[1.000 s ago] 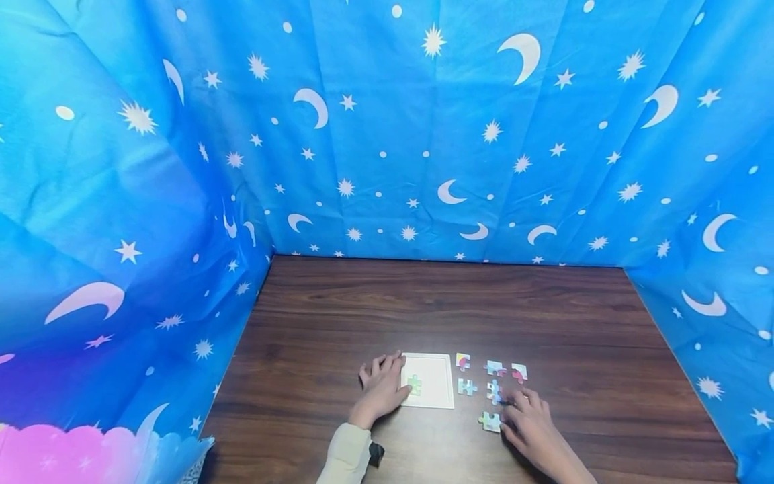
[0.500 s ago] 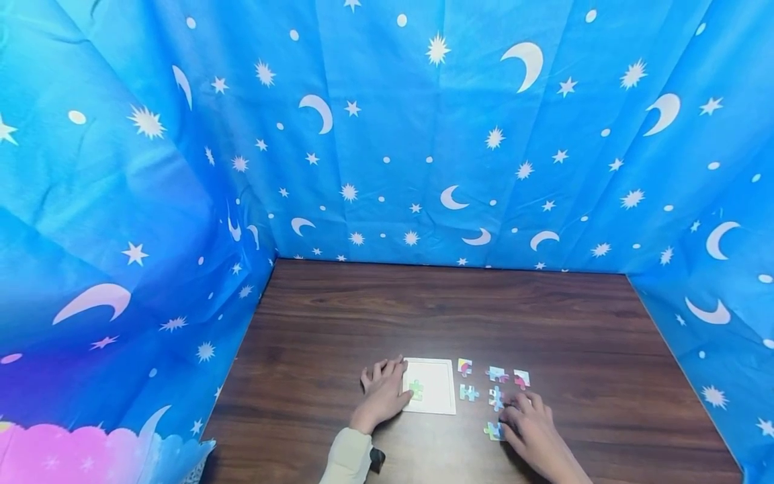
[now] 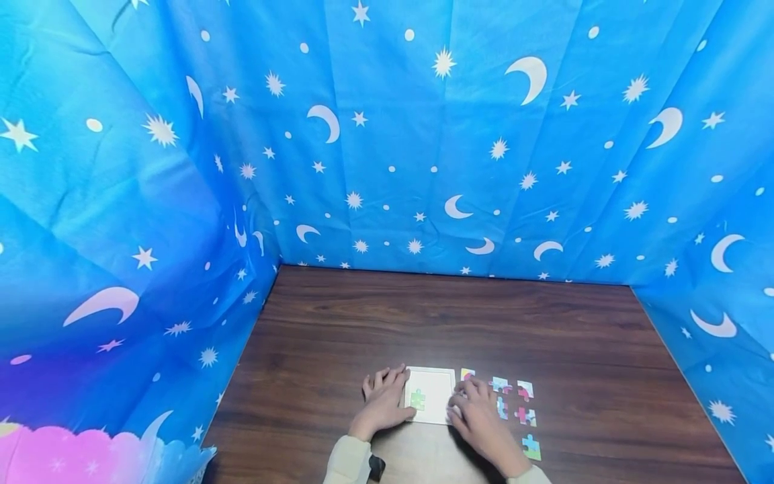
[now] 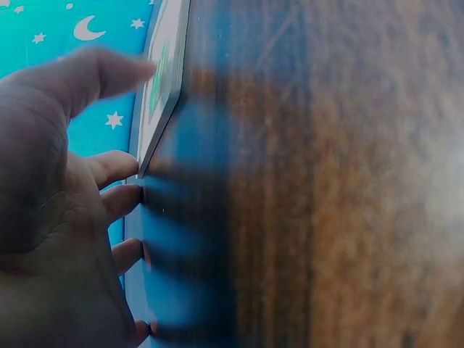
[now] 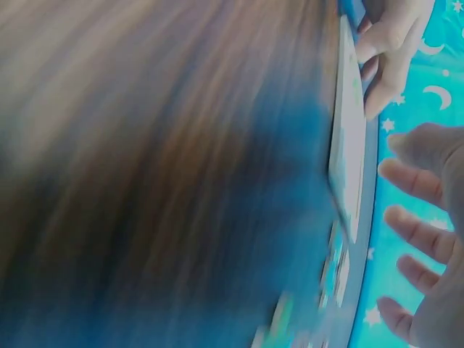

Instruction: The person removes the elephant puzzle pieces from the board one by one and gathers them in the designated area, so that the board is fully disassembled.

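Observation:
My left hand [image 3: 383, 405] rests along the left side of a white square puzzle tray [image 3: 437, 386]. Its fingers are spread on the table, and the thumb reaches over the tray's near-left part, beside a green puzzle piece [image 3: 418, 399] lying inside. In the left wrist view, the index fingertip touches the edge of the tray [image 4: 165, 87]. My right hand [image 3: 480, 417] is at the tray's right edge with bent fingers. In the right wrist view, thumb and index tips of that hand [image 5: 428, 210] lie close together; no piece shows between them, though one may be hidden.
Several loose puzzle pieces lie right of the tray, among them a blue-and-red piece [image 3: 500, 384], a red-and-white piece [image 3: 525, 390] and a blue-green piece [image 3: 531, 446]. Blue star-patterned cloth [image 3: 387, 168] encloses the wooden table [image 3: 375, 316] at the back and sides.
My right hand has moved left from the loose pieces to the tray's right edge, uncovering two pieces at the right. The left hand stays by the tray. The head view has tilted slightly upward.

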{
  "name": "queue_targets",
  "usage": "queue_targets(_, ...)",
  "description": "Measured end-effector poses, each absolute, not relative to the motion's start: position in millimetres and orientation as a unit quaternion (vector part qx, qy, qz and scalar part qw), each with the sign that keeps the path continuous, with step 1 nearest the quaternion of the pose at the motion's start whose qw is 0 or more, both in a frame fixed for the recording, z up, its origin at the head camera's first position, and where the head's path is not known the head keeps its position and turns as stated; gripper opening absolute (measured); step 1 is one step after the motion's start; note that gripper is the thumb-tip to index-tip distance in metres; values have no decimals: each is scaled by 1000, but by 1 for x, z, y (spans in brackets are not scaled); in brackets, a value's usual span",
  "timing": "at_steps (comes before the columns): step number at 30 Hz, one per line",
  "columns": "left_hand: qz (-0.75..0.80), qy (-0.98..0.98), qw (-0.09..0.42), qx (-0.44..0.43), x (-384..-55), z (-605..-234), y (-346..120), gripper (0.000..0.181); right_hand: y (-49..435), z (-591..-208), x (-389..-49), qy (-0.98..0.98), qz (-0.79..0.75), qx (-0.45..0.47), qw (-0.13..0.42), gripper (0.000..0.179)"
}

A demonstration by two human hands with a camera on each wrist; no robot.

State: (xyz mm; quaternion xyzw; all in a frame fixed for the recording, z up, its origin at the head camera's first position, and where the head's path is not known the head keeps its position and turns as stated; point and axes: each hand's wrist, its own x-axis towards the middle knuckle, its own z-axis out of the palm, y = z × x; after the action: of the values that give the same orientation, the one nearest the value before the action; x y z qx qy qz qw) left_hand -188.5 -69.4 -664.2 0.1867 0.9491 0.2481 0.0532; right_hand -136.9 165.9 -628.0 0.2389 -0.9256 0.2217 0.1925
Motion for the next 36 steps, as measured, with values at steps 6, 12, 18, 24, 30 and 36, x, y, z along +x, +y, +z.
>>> queue_targets(6,239,950,55,195,-191,-664,-71,93,134,-631,-148,-933,215,223,183,14)
queue_targets(12,236,949,46,202,-194,-665,-73,93,116,-633,-154,-932,218,238,168,18)
queue_targets(18,242,947,56,205,-192,-665,-72,93,112,-637,-156,-941,193,235,149,19)
queue_targets(24,244,947,53,200,-192,-667,-74,92,113,-638,-166,-933,169,283,147,16)
queue_targets(30,251,945,60,200,-190,-667,-75,93,123,-637,-167,-909,202,313,188,21)
queue_targets(36,257,943,64,200,-190,-668,-73,94,142,-625,-159,-908,207,312,190,22)
